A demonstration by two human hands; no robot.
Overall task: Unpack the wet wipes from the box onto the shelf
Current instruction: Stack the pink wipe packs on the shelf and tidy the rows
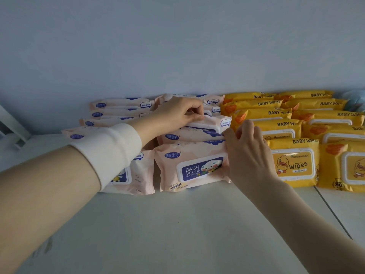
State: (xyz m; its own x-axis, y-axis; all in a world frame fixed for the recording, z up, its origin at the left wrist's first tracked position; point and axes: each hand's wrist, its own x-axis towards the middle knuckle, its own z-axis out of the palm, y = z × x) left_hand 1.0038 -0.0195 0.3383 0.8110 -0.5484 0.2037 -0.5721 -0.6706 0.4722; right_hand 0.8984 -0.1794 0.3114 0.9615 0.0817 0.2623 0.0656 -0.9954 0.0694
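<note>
Head view, pink pack (209, 124): topmost of the overlapping pink row, toward the back edge of the shelf (177, 224); long axis runs left to right along that edge.
Left hand (177, 113): the nearer one, directly on the pack; thumb and curled fingers pinch its upper rim.
Right hand (248, 153): at the row's right ends, fingers bent, tips touching; thumb lies on the front pink pack (187, 167). Whether it is gripping or steadying, I cannot tell.
Likely next: settle the pack flat.
Neighbours: yellow packs (292, 161) just beside, toward the right edge.

Pale pink wipe packs (177, 153) are showing navy labels; yellow packs (296, 147) are carrying orange patches and cartoon ducks; the shelf (177, 224) is looking white, the sleeve (110, 149) cream.
</note>
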